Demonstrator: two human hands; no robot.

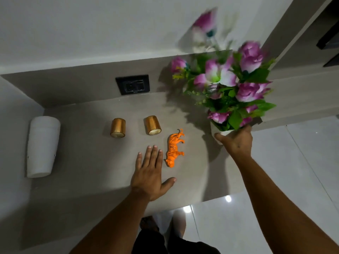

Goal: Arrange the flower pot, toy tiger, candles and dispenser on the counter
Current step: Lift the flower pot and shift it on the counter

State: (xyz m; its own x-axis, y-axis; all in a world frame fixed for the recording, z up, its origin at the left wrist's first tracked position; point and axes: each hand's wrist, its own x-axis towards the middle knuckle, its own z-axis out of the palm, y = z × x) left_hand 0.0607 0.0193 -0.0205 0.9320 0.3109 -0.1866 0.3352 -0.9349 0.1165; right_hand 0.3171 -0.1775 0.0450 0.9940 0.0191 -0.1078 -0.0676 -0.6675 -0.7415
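Flower pot (222, 133), small and white with fake purple blooms, sits at the grey counter's (82, 180) right end, right hand (236, 143) wrapped around it. Left hand (150, 171) lies flat, fingers spread, beside the orange plastic toy tiger (174, 148). Two gold candles (118, 127) and a white cylindrical dispenser (43, 146) stand further left.

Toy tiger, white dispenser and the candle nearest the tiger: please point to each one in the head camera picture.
toy tiger (173, 148): head view, on its striped orange body.
white dispenser (43, 145): head view, on the middle of its side.
right gold candle (153, 125): head view, on its gold wall.
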